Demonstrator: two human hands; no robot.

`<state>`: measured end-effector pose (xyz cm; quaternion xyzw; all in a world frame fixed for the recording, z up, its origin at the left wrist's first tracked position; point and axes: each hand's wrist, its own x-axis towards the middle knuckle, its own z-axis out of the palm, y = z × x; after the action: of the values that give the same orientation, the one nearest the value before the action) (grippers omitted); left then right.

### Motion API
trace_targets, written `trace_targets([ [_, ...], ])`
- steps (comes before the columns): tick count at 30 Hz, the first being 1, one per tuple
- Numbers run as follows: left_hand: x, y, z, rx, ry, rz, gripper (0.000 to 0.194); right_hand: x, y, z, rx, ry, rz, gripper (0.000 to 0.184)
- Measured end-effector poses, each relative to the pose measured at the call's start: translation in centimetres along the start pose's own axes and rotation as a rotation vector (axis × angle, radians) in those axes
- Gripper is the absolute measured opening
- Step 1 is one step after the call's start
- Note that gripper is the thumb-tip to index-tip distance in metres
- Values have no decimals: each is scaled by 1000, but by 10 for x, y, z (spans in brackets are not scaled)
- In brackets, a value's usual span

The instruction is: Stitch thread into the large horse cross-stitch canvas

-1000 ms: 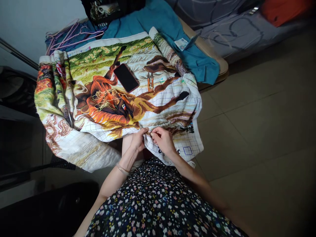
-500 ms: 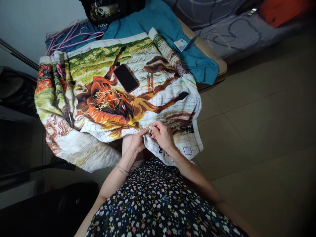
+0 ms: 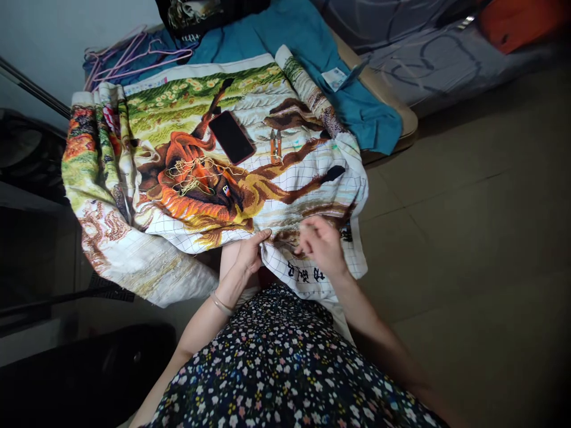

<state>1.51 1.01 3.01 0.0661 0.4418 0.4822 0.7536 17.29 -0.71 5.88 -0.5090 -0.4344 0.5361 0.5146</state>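
A large cross-stitch canvas (image 3: 285,208) with a stitched horse and a printed grid is spread over my lap. My left hand (image 3: 251,252) grips its near edge, thumb on top and fingers underneath. Above the canvas, to the right, my right hand (image 3: 322,242) is raised with its fingers curled into a pinch. It is slightly blurred, and whatever sits between the fingertips is too small to make out. Loose yellow thread (image 3: 196,175) lies on the horse's head. Orange-handled thread snips (image 3: 276,148) and a dark phone (image 3: 232,138) rest farther up on the canvas.
Rolled canvas ends lie at the left (image 3: 82,148) and the upper right (image 3: 307,89). Behind are a teal cloth (image 3: 250,41), pink hangers (image 3: 138,62) and a black bag (image 3: 209,15). Tiled floor (image 3: 423,238) stretches to the right.
My right hand has moved right and away from my left hand, fingers still curled. My left hand keeps its hold on the canvas edge. The view has shifted slightly.
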Motion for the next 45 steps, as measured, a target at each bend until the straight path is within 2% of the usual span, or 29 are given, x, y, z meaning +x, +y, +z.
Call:
trace_targets([
  [3, -2, 1, 3, 51, -17, 51, 35, -10, 20, 20, -250, -91, 88, 18],
  [7, -2, 1, 4, 70, -16, 50, 27, -9, 28, 25, -367, -44, 75, 28],
  [19, -2, 1, 4, 68, -6, 65, 28, -7, 26, 29, -396, -18, 73, 30],
  [23, -3, 2, 5, 76, -33, 50, 27, -6, 25, 33, -364, -6, 106, 24],
  [27, -3, 2, 7, 94, 0, 67, 25, -8, 25, 37, -329, -23, 174, 17],
  [30, -1, 1, 7, 98, 21, 99, 25, -8, 28, 37, -334, -24, 155, 16],
  [35, 1, 0, 6, 117, 49, 65, 24, -6, 37, 38, -344, 27, 98, 17],
  [41, 0, 1, 6, 116, 40, 62, 23, -3, 31, 43, -201, 123, 196, 20],
  [45, -2, 2, 4, 92, -43, 21, 27, 2, 24, 46, -307, 78, 76, 17],
])
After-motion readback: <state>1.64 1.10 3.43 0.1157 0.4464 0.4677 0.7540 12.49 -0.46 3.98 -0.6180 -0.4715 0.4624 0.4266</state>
